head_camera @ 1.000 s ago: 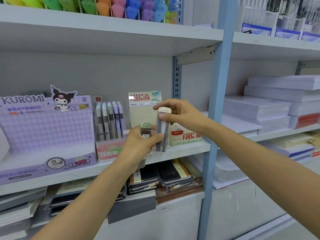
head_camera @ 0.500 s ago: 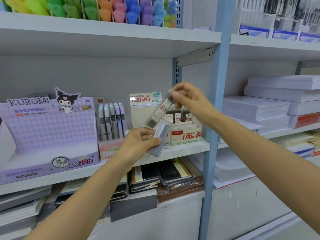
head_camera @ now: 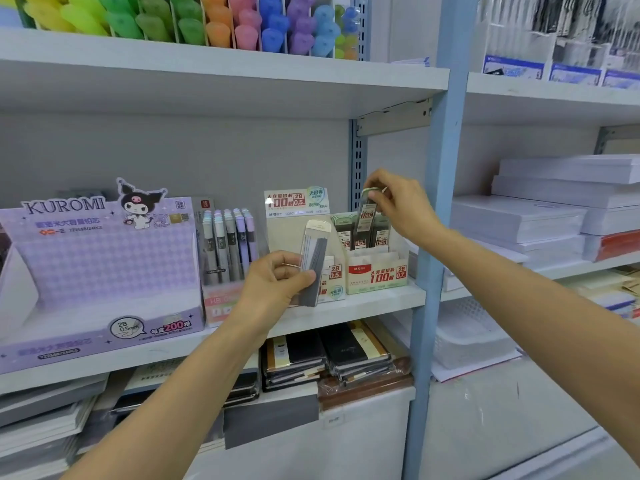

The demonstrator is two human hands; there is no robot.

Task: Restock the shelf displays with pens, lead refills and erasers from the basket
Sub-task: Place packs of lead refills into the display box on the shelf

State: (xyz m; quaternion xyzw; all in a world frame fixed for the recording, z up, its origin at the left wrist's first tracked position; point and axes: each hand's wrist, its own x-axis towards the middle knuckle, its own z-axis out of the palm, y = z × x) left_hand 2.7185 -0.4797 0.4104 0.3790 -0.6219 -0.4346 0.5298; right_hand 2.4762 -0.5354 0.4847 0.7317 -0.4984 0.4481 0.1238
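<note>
Head view, and we're mid-restock at the middle shelf [head_camera: 363,301]. Centre right of the frame, the right hand [head_camera: 401,209] pinches a green-capped lead refill case [head_camera: 367,216] by its top. The case is upright, its lower end in among the row of cases standing in the 0.7 display box [head_camera: 375,277]. That's the placing step, I'd judge, with the grip not yet released. Left of centre, the left hand [head_camera: 273,285] grips a white-capped lead refill case [head_camera: 314,261], fingers and thumb curled round its lower half. It's held up in front of the 0.5 display box [head_camera: 333,282], which I take to be its home; how full that box is, the hand hides. So the score: the 0.7 box already carries a row, one case is nearly seated, one is waiting. Further left the pen display [head_camera: 230,244] stands stocked. At the left edge sits the lilac Kuromi display [head_camera: 97,258]; whether its tray holds anything I can't tell. No erasers in sight, and the basket I cannot pick out, so what's left to shelve can't be counted from here.
</note>
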